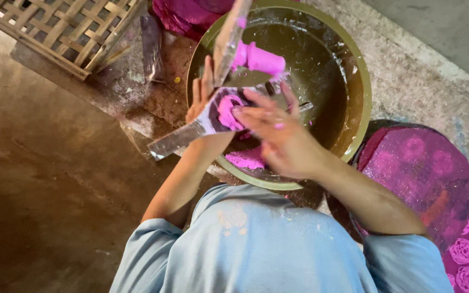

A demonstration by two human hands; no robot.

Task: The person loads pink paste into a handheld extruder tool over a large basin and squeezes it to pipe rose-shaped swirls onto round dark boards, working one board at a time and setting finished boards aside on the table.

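The paste [229,111] under my fingers [256,106] is bright pink. The bowl [360,92] is olive green, brown inside. My shirt [256,244] is pale blue. The cloth [424,173] is magenta with pink swirled rosettes. The lattice tray [66,27] is tan.

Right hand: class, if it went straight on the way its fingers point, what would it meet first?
Probably the pink dough on the flat tool, which the right hand already seems to touch; depth is unclear.
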